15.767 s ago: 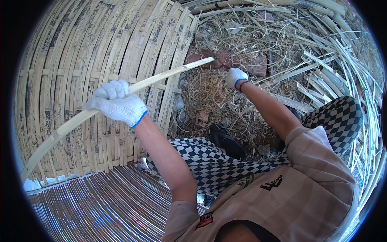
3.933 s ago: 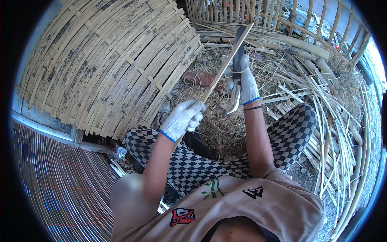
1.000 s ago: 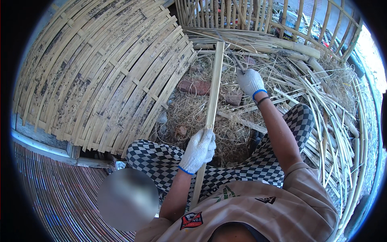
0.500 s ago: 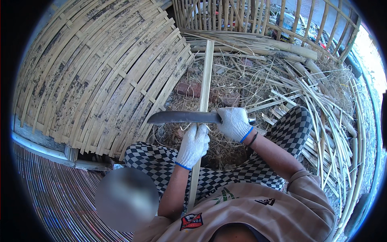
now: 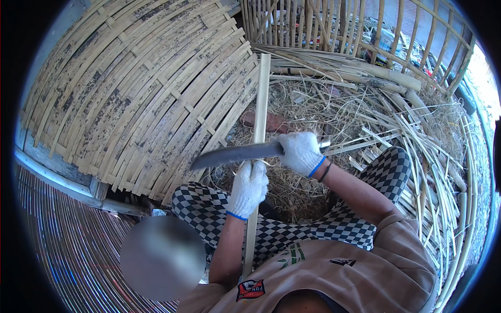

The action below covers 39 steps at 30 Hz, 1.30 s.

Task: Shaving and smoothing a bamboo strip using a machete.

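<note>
Left grip [image 5: 249, 188] is clasping bamboo strip [image 5: 262, 99], running near to far; right grip [image 5: 301, 152] is clenching machete [image 5: 235, 154] across it, contact unclear. Blade should be skimming shallow, clear of left grip.

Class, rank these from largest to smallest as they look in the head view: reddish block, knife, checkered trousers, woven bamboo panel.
1. Woven bamboo panel
2. Checkered trousers
3. Knife
4. Reddish block, partly hidden

Long pale bamboo strip [image 5: 261, 117], dark machete [image 5: 235, 154] crosswise over it
</note>
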Tool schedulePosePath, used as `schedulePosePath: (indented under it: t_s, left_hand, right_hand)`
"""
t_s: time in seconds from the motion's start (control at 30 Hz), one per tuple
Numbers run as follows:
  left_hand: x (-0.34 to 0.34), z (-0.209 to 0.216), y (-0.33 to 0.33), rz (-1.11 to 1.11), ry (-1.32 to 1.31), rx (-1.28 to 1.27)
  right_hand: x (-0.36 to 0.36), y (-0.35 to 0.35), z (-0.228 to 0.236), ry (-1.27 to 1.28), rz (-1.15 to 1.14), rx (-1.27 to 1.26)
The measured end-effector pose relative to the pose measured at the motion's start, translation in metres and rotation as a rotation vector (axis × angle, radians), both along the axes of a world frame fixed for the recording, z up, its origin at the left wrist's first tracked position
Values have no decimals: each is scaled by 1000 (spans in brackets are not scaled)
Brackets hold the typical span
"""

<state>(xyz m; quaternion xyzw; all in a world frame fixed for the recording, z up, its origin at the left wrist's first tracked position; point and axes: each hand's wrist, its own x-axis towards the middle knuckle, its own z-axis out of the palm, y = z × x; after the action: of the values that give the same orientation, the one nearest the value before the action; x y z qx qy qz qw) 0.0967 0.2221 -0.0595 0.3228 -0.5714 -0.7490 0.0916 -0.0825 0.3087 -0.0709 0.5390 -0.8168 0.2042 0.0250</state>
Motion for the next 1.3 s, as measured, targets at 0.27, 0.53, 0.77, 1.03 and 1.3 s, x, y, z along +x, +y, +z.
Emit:
schedulePosePath:
  t_s: [0.27, 0.53, 0.77, 1.03, 1.3]
  left_hand:
    - [-9, 5, -7, 40, 53, 17]
    - [-3, 4, -14, 52, 44, -25]
    - [1, 2, -18, 57, 99, 25]
    - [4, -1, -3, 71, 66, 39]
    - [20, -4, 8, 0, 147, 227]
  right_hand:
    - [8, -17, 2, 16, -132, -121]
    - [7, -27, 6, 39, -89, -97]
    - [-1, -33, 4, 63, -12, 39]
    - [-17, -31, 18, 72, -37, -7]
    - [-51, -39, 26, 122, -98, 23]
